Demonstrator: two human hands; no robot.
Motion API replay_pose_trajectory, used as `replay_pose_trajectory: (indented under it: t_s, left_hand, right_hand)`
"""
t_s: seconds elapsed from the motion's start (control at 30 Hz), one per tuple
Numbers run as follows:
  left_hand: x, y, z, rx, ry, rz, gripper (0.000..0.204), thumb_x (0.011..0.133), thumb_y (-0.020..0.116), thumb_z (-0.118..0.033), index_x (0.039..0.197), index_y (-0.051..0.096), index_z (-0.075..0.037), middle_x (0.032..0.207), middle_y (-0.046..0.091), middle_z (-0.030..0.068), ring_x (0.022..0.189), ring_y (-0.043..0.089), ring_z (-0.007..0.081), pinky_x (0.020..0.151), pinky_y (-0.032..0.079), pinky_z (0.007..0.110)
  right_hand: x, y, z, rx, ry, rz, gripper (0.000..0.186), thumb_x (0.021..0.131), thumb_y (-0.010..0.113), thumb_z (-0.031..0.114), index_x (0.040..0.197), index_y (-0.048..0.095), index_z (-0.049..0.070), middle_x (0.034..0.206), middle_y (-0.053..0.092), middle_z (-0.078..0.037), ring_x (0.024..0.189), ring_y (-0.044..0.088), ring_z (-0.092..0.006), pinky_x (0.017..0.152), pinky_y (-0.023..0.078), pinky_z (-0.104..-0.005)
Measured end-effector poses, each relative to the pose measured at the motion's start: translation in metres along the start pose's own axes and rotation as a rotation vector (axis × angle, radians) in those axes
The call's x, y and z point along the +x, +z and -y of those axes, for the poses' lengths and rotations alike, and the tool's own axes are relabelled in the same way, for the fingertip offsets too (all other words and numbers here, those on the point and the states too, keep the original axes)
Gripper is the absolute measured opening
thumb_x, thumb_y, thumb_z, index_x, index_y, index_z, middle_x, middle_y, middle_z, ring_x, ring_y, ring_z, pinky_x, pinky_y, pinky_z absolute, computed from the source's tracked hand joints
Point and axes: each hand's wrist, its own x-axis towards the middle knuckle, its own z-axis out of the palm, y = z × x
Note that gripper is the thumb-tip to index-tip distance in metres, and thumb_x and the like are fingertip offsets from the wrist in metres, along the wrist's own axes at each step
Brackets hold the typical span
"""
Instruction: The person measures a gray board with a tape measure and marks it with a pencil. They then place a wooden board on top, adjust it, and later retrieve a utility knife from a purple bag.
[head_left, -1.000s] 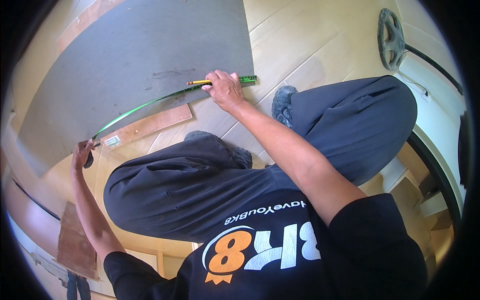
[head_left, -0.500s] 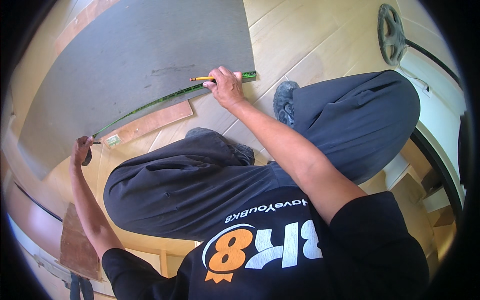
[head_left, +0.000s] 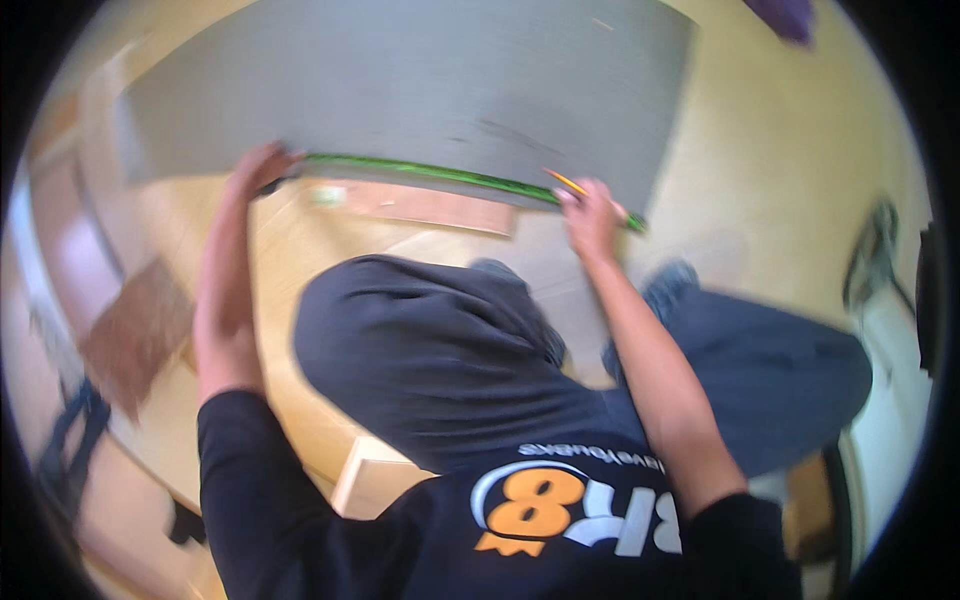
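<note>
A grey curved sheet (head_left: 430, 70) lies on the floor in front of me, blurred by motion. A green tape measure (head_left: 420, 165) stretches along its near edge. My left hand (head_left: 258, 168) is closed on a dark object at the tape's left end, probably the tape's case. My right hand (head_left: 590, 215) holds a yellow pencil (head_left: 565, 182) and presses on the tape near its right end. A pinkish wooden board (head_left: 430, 212) sticks out from under the sheet's near edge, between my hands.
My crossed legs and dark shoes (head_left: 668, 290) are below the sheet. A brown wooden piece (head_left: 135, 335) lies at left, a pale wooden box edge (head_left: 380, 475) behind my left knee. At right are a grey spoked wheel-like object (head_left: 868, 255) and a purple item (head_left: 780, 15) at top.
The view has turned, so the sheet and tape shifted right and now lie flatter across the picture, with the tape's right end lower. Both hands keep their grips.
</note>
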Motion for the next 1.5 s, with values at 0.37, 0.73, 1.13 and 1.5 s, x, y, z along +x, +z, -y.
replay_pose_trajectory:
  t_s: [0.37, 0.73, 1.13, 1.5]
  left_hand:
    - [-0.006, -0.027, -0.033, -0.109, -0.096, 0.009, 0.050, 0.091, 0.066, -0.052, 0.097, 0.075, -0.003, 0.088, 0.073, 0.0172, 0.080, 0.070, 0.0349, 0.071, 0.053, 0.046]
    - [0.009, -0.013, -0.023, -0.101, 0.009, 0.002, 0.047, 0.092, 0.068, -0.042, 0.092, 0.073, 0.005, 0.092, 0.072, 0.0240, 0.085, 0.070, 0.0378, 0.075, 0.053, 0.047]
    - [0.005, -0.005, -0.017, -0.043, 0.027, -0.063, 0.038, 0.092, 0.067, -0.037, 0.097, 0.074, 0.000, 0.092, 0.072, 0.0219, 0.086, 0.069, 0.0395, 0.077, 0.053, 0.049]
    - [0.030, 0.013, 0.016, -0.200, 0.181, 0.004, 0.042, 0.096, 0.063, -0.032, 0.083, 0.065, 0.007, 0.067, 0.060, 0.0184, 0.062, 0.057, 0.0263, 0.064, 0.046, 0.045]
  right_hand:
    - [0.003, -0.011, 0.004, -0.115, 0.096, 0.060, 0.023, 0.089, 0.075, 0.032, 0.095, 0.064, 0.012, 0.089, 0.062, 0.000, 0.075, 0.057, -0.0183, 0.081, 0.035, -0.0374]
    - [0.002, -0.009, -0.002, -0.049, 0.068, 0.007, 0.026, 0.085, 0.078, 0.033, 0.091, 0.063, 0.012, 0.086, 0.060, -0.001, 0.076, 0.057, -0.0196, 0.081, 0.036, -0.0396]
    - [0.003, -0.006, 0.002, -0.101, 0.045, 0.006, 0.025, 0.086, 0.077, 0.032, 0.093, 0.064, 0.012, 0.088, 0.062, 0.000, 0.075, 0.058, -0.0170, 0.081, 0.038, -0.0395]
    - [-0.001, -0.006, 0.010, -0.058, 0.046, -0.024, 0.027, 0.087, 0.074, 0.033, 0.098, 0.063, 0.012, 0.096, 0.062, -0.005, 0.095, 0.061, -0.0247, 0.088, 0.035, -0.0424]
